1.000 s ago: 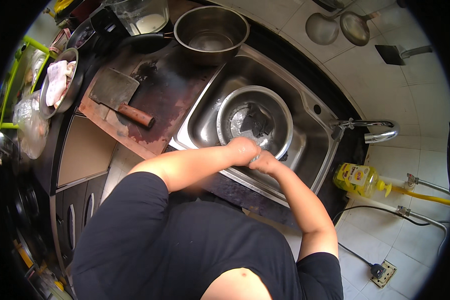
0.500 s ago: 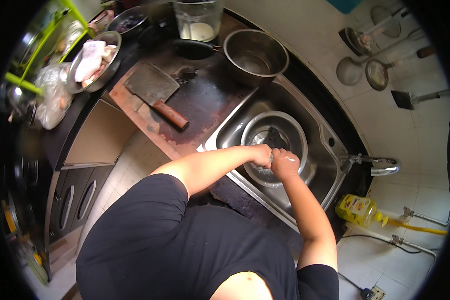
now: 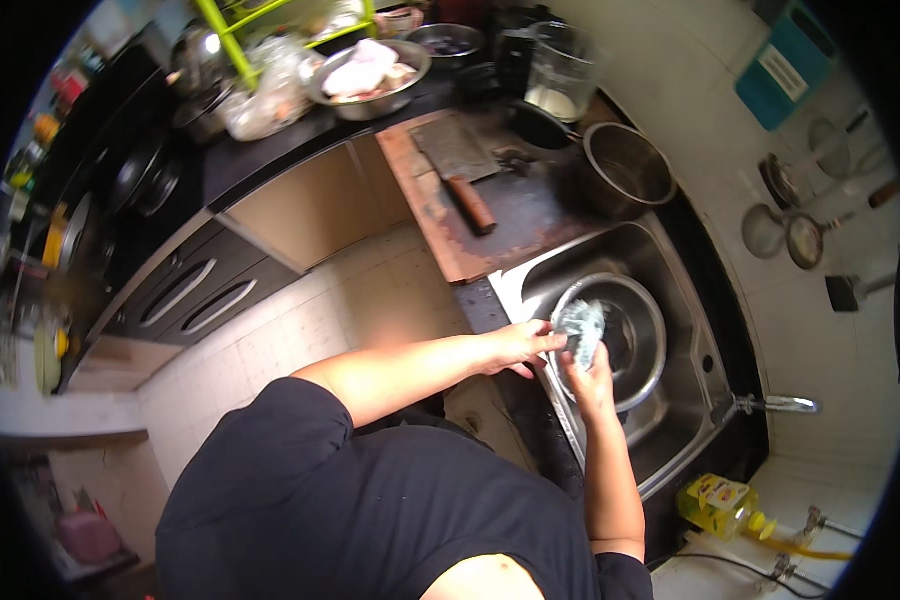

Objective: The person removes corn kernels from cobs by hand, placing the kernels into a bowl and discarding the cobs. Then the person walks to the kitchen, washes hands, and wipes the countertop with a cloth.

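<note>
Over the near side of the sink, my right hand grips a crumpled, whitish-green wet-looking wad, perhaps a cloth or mesh scrubber; its kind is unclear. My left hand is close beside it, fingers apart, the tips reaching toward the wad; whether they touch it I cannot tell. Below both hands a round metal basin sits in the steel sink, with something dark inside that is hard to make out.
Left of the sink, a cleaver lies on a worn board. A steel pot stands behind the sink, a faucet at its right. Farther off are a bowl of raw meat and a yellow soap bottle.
The view has swung left. My hands, earlier clenched together over the basin, have come apart toward the sink's near edge; my left fingers have spread, and the wad now shows in my right hand.
</note>
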{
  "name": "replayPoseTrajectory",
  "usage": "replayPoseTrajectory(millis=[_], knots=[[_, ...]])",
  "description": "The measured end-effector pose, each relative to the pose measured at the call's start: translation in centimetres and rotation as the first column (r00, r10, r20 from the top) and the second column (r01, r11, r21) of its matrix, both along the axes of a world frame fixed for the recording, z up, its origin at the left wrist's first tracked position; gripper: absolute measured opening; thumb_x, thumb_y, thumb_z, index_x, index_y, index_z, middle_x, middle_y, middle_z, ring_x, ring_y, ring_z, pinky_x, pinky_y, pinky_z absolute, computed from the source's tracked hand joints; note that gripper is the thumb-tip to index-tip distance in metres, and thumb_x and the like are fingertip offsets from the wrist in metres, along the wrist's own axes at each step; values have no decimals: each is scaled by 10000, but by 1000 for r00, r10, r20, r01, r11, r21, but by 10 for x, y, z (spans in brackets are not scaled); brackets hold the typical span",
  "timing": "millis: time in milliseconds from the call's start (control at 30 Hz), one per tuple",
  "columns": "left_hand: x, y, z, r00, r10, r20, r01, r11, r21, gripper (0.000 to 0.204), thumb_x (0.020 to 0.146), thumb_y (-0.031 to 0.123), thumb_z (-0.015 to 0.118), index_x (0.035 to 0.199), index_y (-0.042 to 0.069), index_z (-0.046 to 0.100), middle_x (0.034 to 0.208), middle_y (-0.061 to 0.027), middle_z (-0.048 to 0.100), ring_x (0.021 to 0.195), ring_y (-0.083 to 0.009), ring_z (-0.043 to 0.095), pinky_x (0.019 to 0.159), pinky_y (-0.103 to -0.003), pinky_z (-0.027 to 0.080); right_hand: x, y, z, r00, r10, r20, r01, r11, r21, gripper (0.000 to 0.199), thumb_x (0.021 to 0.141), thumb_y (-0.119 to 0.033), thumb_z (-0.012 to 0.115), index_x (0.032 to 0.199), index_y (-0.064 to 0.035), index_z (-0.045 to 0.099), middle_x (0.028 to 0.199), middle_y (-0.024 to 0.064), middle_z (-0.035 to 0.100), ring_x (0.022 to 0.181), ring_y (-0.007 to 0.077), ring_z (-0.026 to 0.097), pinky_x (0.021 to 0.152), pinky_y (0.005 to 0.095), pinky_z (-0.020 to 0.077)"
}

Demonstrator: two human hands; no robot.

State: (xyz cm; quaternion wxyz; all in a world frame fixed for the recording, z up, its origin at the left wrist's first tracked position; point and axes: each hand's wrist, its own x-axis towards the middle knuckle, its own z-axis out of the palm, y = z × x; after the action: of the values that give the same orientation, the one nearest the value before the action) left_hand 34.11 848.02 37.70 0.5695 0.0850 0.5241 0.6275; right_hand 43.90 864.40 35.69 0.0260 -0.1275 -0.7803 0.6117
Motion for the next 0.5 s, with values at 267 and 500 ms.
replayPoseTrajectory(millis=[267,500], knots=[[21,-158,9,813,573,107,-582,785,214,328,910,256,459,1179,69,452,1124,-66,537,1023,-215,537,830,-427,475,-31,-134,25,947,243,212,-69,796,-602,417,887,-291,508,1227,-59,440,1159,41,523,1036,154,511,887,317,394],[9,-323,17,577,710,404,-777,324,541,454,911,288,418,1292,60,319,1287,-134,413,1190,-307,401,981,-498,333,-112,-270,58,851,520,-67,-276,335,-901,517,860,-337,505,1290,-92,357,1307,46,407,1219,207,354,1002,414,269]])
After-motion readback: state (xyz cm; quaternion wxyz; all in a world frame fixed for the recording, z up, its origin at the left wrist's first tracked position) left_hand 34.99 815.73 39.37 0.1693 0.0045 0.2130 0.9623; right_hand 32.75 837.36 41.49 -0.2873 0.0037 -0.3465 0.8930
